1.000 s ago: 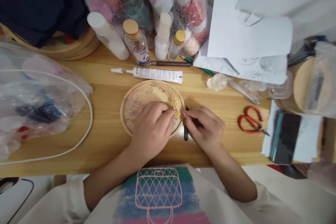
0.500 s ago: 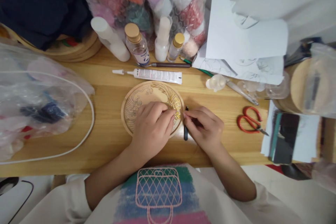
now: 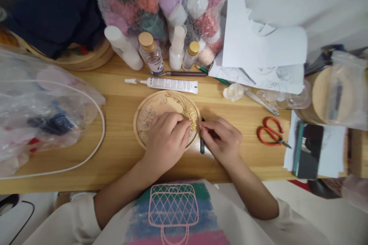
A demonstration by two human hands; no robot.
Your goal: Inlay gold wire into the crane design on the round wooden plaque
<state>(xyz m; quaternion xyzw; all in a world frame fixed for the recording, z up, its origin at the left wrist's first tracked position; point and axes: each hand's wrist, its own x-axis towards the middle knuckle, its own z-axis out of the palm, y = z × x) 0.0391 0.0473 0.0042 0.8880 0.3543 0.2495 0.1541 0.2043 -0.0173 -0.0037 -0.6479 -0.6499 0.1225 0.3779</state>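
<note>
A round wooden plaque (image 3: 169, 100) with carved line patterns lies on the table, gold filling some lines at its right side. My left hand (image 3: 168, 141) rests over its lower middle, fingers bent together near the gold part; anything between the fingertips is too small to make out. Just off the plaque's right edge, my right hand (image 3: 222, 138) is pinched, and what it pinches, if anything, cannot be made out. A slim black tool (image 3: 202, 146) lies between the plaque and my right hand, partly covered by the fingers.
A white tube (image 3: 172, 84) and a dark-handled tool (image 3: 186, 73) lie behind the plaque, with small bottles (image 3: 151, 55) beyond. Red-handled scissors (image 3: 271, 132) and a dark phone-like object (image 3: 309, 151) are at right. A white cable (image 3: 99, 138) curves over plastic bags at left.
The view has shifted slightly, so items at the right appear a little further left. Both hands keep nearly the same pose beside the plaque.
</note>
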